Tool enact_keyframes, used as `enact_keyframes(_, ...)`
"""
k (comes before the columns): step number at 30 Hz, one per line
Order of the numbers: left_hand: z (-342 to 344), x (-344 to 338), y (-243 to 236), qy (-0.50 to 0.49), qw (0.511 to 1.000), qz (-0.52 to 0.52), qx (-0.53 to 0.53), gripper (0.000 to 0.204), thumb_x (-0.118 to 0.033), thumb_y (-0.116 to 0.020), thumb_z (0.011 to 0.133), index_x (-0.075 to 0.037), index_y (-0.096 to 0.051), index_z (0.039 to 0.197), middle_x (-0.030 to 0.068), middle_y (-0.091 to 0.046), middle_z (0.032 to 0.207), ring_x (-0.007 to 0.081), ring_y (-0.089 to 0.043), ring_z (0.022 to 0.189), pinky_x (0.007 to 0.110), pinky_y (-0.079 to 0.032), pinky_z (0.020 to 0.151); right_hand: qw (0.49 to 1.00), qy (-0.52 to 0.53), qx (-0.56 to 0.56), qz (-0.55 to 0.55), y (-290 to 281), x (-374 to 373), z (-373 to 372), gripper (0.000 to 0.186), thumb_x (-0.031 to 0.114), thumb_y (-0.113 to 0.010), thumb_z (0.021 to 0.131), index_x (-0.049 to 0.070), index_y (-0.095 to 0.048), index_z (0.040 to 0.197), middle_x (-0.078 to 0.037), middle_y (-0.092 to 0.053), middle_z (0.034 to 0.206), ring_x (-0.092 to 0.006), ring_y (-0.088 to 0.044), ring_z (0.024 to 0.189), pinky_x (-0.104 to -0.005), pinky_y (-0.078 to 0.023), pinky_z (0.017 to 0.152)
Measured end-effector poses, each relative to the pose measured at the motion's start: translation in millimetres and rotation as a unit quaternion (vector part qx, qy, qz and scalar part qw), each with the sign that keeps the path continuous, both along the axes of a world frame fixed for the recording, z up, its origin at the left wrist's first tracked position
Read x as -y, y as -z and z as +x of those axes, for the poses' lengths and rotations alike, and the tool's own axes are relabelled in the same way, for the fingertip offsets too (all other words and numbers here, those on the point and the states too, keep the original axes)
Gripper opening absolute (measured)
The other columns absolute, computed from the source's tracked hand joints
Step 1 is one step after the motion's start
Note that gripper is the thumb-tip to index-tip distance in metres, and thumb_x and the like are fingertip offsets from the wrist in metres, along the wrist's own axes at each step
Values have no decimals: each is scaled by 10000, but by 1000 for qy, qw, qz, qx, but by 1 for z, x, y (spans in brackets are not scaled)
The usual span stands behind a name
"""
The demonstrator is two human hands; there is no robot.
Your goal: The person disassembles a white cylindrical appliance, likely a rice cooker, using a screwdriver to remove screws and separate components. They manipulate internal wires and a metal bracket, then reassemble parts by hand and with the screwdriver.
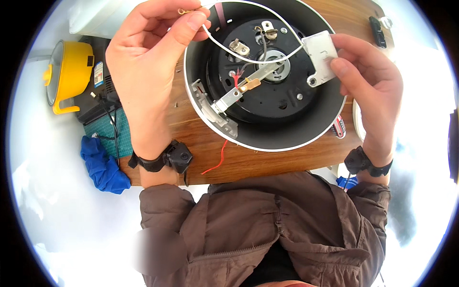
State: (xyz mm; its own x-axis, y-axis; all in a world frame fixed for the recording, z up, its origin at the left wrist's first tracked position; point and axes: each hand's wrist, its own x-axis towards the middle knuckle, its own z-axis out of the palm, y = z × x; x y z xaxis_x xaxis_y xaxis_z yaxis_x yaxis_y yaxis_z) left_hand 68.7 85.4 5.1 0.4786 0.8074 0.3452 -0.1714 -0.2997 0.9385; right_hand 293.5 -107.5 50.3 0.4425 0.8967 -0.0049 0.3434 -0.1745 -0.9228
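Pinching one thin white wire, my left hand is raised opposite my right hand, whose thumb and fingers clamp one flat white plate; one round, black-lined housing sits near the table's front edge.

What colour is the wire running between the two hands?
The wire is white; it shows best in the head view.

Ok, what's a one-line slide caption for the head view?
Left hand pinches a white wire, right hand a white plate, over an open round appliance on a wood-grained table.
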Motion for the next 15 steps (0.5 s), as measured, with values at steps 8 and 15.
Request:
enact_keyframes(8,0,-2,5,-12,1000,10,11,182,-35,-726,943,32,-696,1109,151,-743,1012,200,-702,902,317,-545,818,999,-8,24,-40,5,3,0,278,11,-711,945,-27,-704,1220,-47,-735,970,-84,-667,877,-211,-528,803)
enact_keyframes(15,2,5,4,0,999,30,41,171,-13,-719,938,31,-691,1101,171,-738,1014,229,-703,910,326,-550,818,980,-57,190,7,4,6,7,174,-13,-754,867,15,-743,1039,-38,-739,917,-94,-652,795,-226,-494,700)
